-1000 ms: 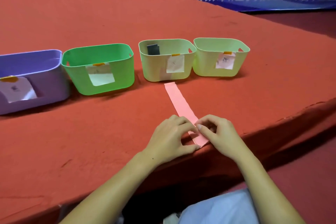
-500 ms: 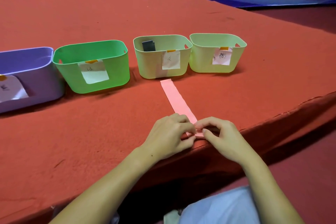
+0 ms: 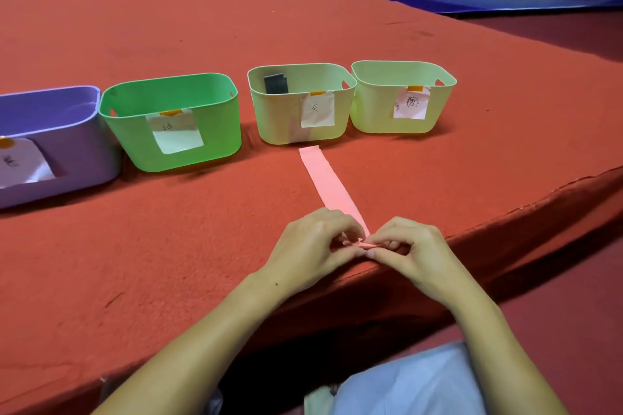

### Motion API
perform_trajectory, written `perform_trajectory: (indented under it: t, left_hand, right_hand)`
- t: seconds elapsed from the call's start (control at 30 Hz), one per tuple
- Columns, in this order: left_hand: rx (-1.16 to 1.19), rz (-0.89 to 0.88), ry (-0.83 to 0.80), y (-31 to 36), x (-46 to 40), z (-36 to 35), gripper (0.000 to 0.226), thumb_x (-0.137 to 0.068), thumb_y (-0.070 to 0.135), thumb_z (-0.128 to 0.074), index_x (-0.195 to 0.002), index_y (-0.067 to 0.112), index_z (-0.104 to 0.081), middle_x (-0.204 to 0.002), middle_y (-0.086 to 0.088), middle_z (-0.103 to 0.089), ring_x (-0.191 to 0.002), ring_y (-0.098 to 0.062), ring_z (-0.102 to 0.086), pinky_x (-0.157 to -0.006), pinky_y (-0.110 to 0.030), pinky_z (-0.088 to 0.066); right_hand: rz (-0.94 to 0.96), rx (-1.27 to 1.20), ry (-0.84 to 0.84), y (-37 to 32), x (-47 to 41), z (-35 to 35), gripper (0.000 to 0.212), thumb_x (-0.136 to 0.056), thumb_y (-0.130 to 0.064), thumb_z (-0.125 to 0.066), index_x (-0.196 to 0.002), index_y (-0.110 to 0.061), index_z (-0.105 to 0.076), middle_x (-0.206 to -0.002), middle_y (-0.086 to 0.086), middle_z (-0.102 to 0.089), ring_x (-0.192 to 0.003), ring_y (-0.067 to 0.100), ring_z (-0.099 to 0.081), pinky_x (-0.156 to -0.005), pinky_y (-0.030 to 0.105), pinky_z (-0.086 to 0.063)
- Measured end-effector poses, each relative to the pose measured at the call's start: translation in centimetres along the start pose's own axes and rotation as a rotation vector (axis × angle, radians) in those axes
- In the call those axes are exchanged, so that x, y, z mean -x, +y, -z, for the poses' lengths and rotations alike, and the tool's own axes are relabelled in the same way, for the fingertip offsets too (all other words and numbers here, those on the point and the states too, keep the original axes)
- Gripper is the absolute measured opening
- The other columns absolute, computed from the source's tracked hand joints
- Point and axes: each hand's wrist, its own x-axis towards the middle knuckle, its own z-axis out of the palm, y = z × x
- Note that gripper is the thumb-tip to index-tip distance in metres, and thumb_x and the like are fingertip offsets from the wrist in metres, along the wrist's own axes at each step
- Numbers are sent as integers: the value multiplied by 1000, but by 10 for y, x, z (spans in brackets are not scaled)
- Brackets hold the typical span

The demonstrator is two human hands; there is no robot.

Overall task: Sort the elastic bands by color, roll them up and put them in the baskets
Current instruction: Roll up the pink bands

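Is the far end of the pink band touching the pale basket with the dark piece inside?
Apart. The head view shows a strip of red cloth between the pink band's far end and the pale basket's base.

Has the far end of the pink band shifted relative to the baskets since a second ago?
No. The pink band's far end lies just in front of the pale basket holding a dark band, as before; only its near end is being rolled.

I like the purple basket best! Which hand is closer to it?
Left. The left hand is on the purple basket's side of the pink band; the right hand is farther away.
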Motion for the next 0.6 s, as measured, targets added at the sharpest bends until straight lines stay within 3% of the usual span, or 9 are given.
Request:
perform_trajectory:
  t: [0.2, 0.37, 0.47, 0.6]
  left_hand:
    - [149, 62, 6, -14, 17, 25, 16, -93, 51, -73, -99, 36, -78, -92, 19, -75, -88, -9, -67, -77, -42, -54]
    - [166, 138, -68, -27, 44, 51, 14, -89, 49, -75, -95, 37, -78, -90, 20, -74, -87, -8, -67, -78, -38, -54]
    - [180, 204, -115, -30, 55, 54, 13, -87, 49, -75, -92, 37, -76, -90, 17, -72, -83, -8, -64, -79, -44, -54]
    - [203, 269, -131, -28, 60, 49, 14, -89, 49, -72, -97, 38, -74, -92, 16, -75, -86, -7, -69, -84, -48, -57]
  right_hand:
    - [-67, -119, -17, -28, -1, -13, 14, -83, -27, -89, -94, -29, -80, -87, -4, -78, -80, 16, -72, -79, 42, -58]
    - [-76, -114, -228, -54, -13, -27, 9, -88, -31, -86, -89, -25, -79, -80, -10, -75, -72, 2, -63, -70, 22, -48]
    - [-101, -40, -299, -60, -18, -34, 10, -89, -34, -83, -87, -26, -79, -75, -13, -71, -67, 0, -57, -67, 19, -46]
    - [-104, -37, -266, -58, -12, -41, 5, -92, -34, -80, -90, -30, -79, -81, -14, -74, -72, 0, -60, -72, 24, -47]
